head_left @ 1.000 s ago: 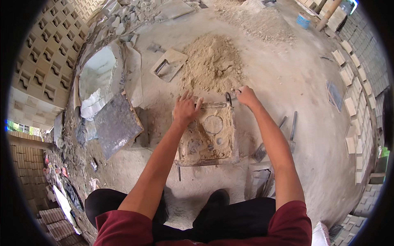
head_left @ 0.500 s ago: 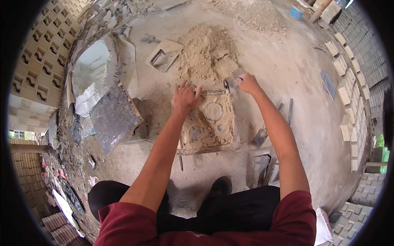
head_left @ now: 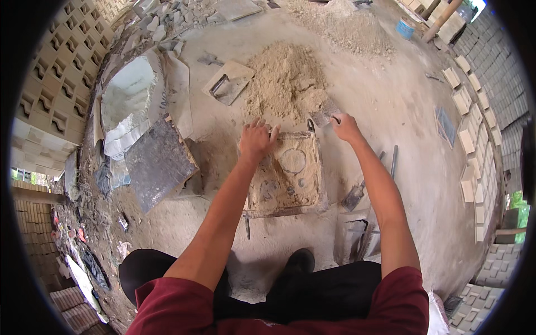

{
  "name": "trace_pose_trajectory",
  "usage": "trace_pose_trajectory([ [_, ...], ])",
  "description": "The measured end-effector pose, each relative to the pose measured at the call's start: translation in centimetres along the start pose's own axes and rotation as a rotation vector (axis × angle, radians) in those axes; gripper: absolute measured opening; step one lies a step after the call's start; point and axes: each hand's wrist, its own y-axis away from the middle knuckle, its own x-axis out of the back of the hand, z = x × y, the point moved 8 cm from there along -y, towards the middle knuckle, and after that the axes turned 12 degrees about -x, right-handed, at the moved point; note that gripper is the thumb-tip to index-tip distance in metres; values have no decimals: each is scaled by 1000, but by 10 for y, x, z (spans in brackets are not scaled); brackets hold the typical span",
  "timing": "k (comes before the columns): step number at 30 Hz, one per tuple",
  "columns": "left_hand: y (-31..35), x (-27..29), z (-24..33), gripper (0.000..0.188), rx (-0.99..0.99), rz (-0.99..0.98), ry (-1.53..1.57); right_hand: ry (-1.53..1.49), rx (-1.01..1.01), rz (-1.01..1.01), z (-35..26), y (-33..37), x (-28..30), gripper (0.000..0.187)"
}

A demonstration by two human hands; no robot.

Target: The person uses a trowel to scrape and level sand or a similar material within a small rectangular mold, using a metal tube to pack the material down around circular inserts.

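A square mould (head_left: 322, 190) full of damp sandy mix (head_left: 279, 178) lies on the ground before me, with a ring and smaller shapes showing in its surface. My left hand (head_left: 257, 140) rests with spread fingers at the mould's far left corner. Past the far right corner, my right hand (head_left: 347, 128) is closed round the handle of a trowel (head_left: 322, 115). The trowel's flat blade meets the lower right edge of a tan sand pile (head_left: 287, 72), and some sand lies on the blade. A metal loop handle (head_left: 310, 124) stands at the mould's far edge.
A board with a handle (head_left: 237, 78) lies left of the pile. An open sack of white powder (head_left: 125, 100) and a tilted dark slab (head_left: 159, 164) are at left. On the right are a second trowel (head_left: 353, 196), a metal bar (head_left: 394, 161) and rows of pale blocks (head_left: 474, 139).
My right hand has drawn slightly back and right, and more of the trowel blade shows beside the pile. The left hand stays at the mould's corner. The whole view has shifted a little.
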Motion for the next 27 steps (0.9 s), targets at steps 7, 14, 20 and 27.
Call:
trace_pose_trajectory([
  [7,1,9,4,55,-25,112,-3,-55,33,112,-12,11,17,26],
  [14,1,0,6,55,-18,114,33,-162,-23,137,-26,34,35,29],
  [20,1,-7,-1,54,-136,253,78,-173,8,64,-53,71,53,30],
  [27,7,2,-15,52,-59,244,327,-184,266,-140,-82,141,56,29],
])
